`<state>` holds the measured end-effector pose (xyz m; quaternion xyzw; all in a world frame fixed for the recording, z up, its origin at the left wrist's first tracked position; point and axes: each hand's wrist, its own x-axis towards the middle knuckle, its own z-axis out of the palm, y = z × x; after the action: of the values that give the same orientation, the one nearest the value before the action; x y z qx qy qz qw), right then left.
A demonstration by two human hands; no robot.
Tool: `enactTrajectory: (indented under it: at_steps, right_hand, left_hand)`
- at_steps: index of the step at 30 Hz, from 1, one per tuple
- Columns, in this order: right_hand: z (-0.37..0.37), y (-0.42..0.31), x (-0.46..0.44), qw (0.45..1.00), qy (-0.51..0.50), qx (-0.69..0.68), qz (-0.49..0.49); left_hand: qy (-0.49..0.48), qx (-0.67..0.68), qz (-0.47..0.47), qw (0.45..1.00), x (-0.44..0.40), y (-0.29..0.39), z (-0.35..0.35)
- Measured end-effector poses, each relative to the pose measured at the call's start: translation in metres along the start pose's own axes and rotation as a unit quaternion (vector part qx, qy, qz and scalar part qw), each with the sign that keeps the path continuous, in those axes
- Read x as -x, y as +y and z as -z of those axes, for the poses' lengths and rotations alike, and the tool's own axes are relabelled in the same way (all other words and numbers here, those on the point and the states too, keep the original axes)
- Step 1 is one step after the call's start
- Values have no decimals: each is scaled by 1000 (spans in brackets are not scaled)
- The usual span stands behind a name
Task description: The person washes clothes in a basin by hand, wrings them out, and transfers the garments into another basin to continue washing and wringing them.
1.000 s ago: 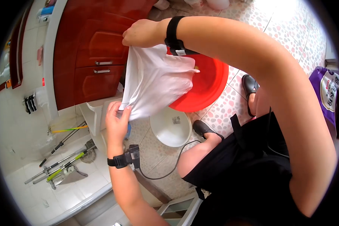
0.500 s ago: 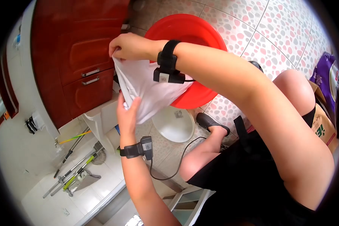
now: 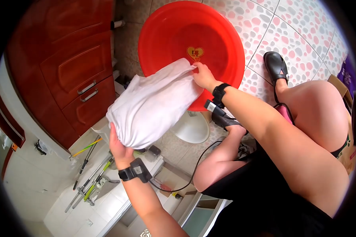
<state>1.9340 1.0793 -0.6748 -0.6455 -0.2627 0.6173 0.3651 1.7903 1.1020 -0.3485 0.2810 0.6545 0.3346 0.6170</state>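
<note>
A white cloth [image 3: 154,100] hangs bunched between a person's two hands, its long axis running from the left hand [image 3: 120,150] to the right hand [image 3: 204,77]; the right thumb and fingers pinch one end, while the left hand grasps the gathered other end, some fingers hidden underneath; the right hand is the nearer to a red basin [image 3: 156,23], which lies below and beyond that grip, a yellow heart-shaped decal [image 3: 195,52] inside it; a white basin [image 3: 194,128], partly covered from view, sits below, between the two grips.
</note>
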Motion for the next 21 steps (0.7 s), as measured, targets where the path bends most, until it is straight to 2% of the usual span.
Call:
enactTrajectory:
  at_steps: [2,3,5,6,8,9,11,12,15,19,21]
  right_hand:
    - [-8,21,0,987,-75,-93,-106]
    - [-6,16,3,987,-77,-95,-107]
    - [5,-1,12,903,-152,-269,-297]
    - [7,0,11,903,-152,-272,-297]
    - [14,6,8,858,-294,-321,-272]
    - [15,12,5,857,-293,-325,-272]
    - [15,24,1,823,-292,-415,-255]
    - [18,25,1,823,-291,-416,-255]
    - [22,28,1,765,-313,-501,-255]
    - [16,28,-1,781,-317,-474,-256]
    - [15,24,-2,867,-321,-311,-221]
  left_hand:
    - [15,4,-9,1000,9,5,-2]
    - [0,14,-15,1000,14,8,-4]
    - [-13,13,-22,1000,20,12,-4]
    - [-13,10,-22,1000,23,15,-3]
    - [-13,0,-46,999,26,20,-1]
    - [12,-21,-66,998,28,23,-2]
    - [4,-25,-66,997,31,30,1]
    - [-3,-27,-68,997,32,34,3]
    - [-5,-28,-75,997,34,43,3]
    - [-14,-34,-68,997,34,49,1]
    - [-25,-36,-58,997,34,52,6]
